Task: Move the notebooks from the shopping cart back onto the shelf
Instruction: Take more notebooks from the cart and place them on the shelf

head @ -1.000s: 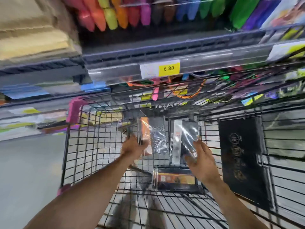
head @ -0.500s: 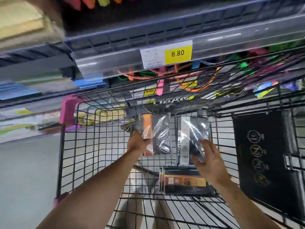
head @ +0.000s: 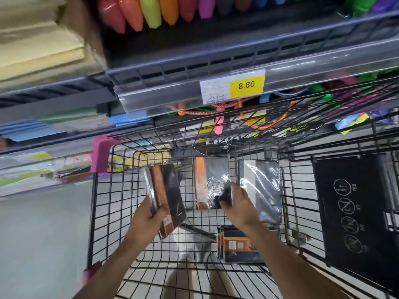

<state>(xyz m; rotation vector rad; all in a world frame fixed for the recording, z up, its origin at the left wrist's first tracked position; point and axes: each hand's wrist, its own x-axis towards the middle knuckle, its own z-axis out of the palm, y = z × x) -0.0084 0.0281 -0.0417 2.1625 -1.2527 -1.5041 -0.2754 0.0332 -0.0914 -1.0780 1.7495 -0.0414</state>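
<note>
4 shrink-wrapped notebooks show inside the black wire shopping cart (head: 101,212); the left hand (head: 149,216) has its fingers closed around 1 orange-and-black notebook (head: 166,197), lifted and tilted clear of the others; the right hand (head: 239,203) curls its fingers onto the lower right corner of a second orange-spined notebook (head: 210,182) leaning on the cart's far wall. Just right of those fingers leans a white-spined notebook (head: 261,186); below that wrist lies another notebook (head: 239,247) flat on the cart floor; the shelf (head: 216,61) with its 8.80 price tag (head: 232,86) sits well beyond both hands.
</note>
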